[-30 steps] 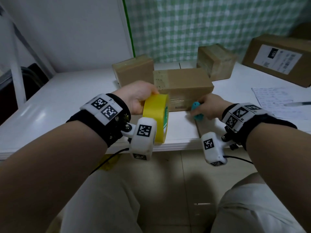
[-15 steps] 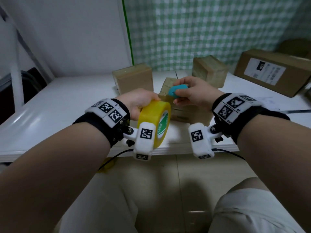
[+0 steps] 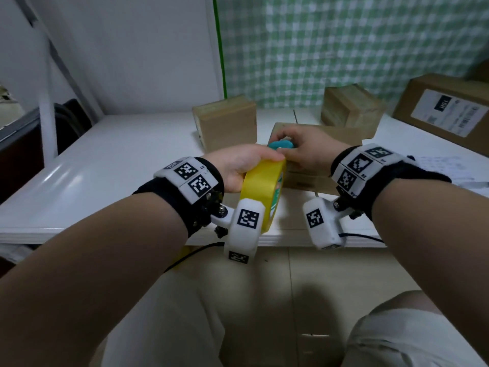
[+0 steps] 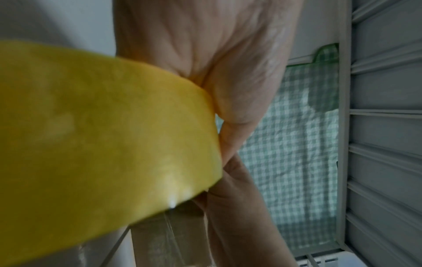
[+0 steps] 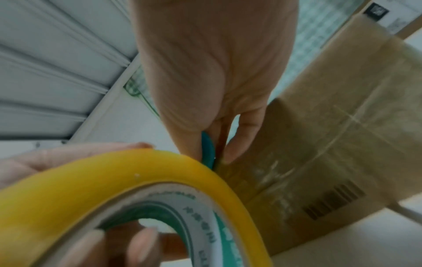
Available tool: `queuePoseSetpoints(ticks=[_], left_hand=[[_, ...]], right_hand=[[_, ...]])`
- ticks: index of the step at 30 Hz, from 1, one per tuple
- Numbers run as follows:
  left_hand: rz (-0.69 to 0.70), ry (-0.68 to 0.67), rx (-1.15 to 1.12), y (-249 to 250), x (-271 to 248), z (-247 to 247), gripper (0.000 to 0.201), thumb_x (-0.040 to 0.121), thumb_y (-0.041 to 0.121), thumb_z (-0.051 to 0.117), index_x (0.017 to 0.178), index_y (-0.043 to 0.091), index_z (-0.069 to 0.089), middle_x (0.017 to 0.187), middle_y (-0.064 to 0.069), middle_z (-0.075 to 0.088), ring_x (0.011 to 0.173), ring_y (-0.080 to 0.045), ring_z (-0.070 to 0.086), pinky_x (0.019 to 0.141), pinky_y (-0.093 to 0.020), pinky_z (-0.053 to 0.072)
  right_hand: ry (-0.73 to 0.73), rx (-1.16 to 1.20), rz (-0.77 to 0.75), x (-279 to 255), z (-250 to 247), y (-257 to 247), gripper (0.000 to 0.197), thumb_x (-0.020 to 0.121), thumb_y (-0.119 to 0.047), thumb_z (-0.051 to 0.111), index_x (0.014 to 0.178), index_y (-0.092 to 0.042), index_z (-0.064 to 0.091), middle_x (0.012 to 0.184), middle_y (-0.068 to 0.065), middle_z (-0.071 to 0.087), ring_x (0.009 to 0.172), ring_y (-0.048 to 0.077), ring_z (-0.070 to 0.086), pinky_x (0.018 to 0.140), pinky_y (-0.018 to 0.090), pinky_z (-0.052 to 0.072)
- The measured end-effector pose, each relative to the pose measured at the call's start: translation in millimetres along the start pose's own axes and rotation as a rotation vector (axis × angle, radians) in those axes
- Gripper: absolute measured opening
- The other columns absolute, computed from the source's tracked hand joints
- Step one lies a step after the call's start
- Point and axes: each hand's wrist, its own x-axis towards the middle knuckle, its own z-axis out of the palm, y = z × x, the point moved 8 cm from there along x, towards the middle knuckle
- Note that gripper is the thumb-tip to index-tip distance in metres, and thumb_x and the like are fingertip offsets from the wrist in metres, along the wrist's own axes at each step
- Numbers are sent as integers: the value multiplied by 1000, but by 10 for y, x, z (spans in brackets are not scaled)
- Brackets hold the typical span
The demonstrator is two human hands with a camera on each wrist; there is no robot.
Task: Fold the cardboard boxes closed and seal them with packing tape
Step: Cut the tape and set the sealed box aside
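My left hand grips a yellow roll of packing tape, fingers through its core, just above the table's front edge. My right hand pinches a small teal cutter right at the top rim of the roll. In the right wrist view the teal cutter touches the tape roll where the tape leaves it. Behind both hands lies a taped brown cardboard box; in the right wrist view the box shows clear tape strips and a barcode.
On the white table stand two more small cardboard boxes, one at back centre and one at back right. A larger labelled box sits far right, with a printed sheet near it.
My right hand rose with the teal cutter from the table edge to the top of the tape roll. The left hand lifted the roll slightly toward it.
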Motion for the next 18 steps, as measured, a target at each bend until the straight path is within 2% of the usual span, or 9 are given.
queuePoseSetpoints(ticks=[2, 4, 6, 9, 11, 12, 16, 18], left_hand=[[2, 12, 19, 0, 7, -7, 28, 95, 19, 52, 121, 8, 51, 87, -11, 60, 73, -21, 60, 69, -31, 56], [-6, 21, 26, -9, 12, -23, 33, 94, 20, 52, 124, 9, 50, 91, -12, 61, 78, -23, 60, 77, -36, 53], [-22, 28, 15, -29, 17, -46, 35, 93, 22, 53, 126, 9, 50, 94, -13, 62, 81, -25, 61, 80, -39, 52], [-39, 10, 7, -49, 44, -53, 33, 92, 26, 54, 122, 12, 53, 97, -14, 62, 84, -26, 61, 84, -42, 51], [-43, -11, 5, -48, 66, -35, 27, 93, 27, 53, 116, 14, 58, 98, -14, 61, 85, -26, 59, 89, -42, 49], [-45, -20, 1, -47, 73, -22, 24, 94, 27, 52, 113, 14, 60, 96, -14, 61, 84, -25, 59, 87, -41, 50], [-74, -24, -51, -47, 40, 23, 16, 97, 23, 49, 96, 11, 58, 78, -13, 55, 62, -22, 59, 59, -31, 57], [-86, -17, -47, -58, 8, 23, 16, 96, 23, 49, 98, 8, 54, 75, -14, 54, 55, -22, 60, 54, -31, 57]], right_hand=[[9, -174, -21, 50, -63, -43, 23, 86, -27, 66, 109, -22, 66, 107, 0, 65, 100, 17, 59, 83, 25, 43], [5, -302, -61, 73, -76, -112, 25, 86, -32, 66, 110, -24, 68, 107, -1, 67, 101, 18, 59, 84, 28, 46], [15, -340, -82, 57, -75, -140, 26, 86, -37, 65, 109, -25, 68, 106, 0, 67, 100, 20, 59, 85, 34, 50], [25, -336, -70, 26, -63, -83, 29, 88, -43, 61, 111, -25, 63, 106, -1, 65, 98, 20, 58, 79, 30, 46], [2, -375, -93, 27, -14, -75, 32, 89, -45, 57, 113, -23, 60, 110, 1, 64, 99, 23, 57, 80, 32, 47], [-10, -392, -105, 26, 10, -76, 34, 90, -46, 55, 115, -22, 58, 111, 3, 63, 99, 24, 57, 80, 35, 48], [1, -453, -103, 18, 32, -71, 33, 94, -43, 48, 117, -19, 54, 109, 9, 62, 98, 30, 57, 77, 38, 48], [13, -460, -101, 14, 29, -81, 32, 94, -43, 47, 115, -19, 54, 107, 10, 63, 97, 31, 58, 79, 42, 49]])
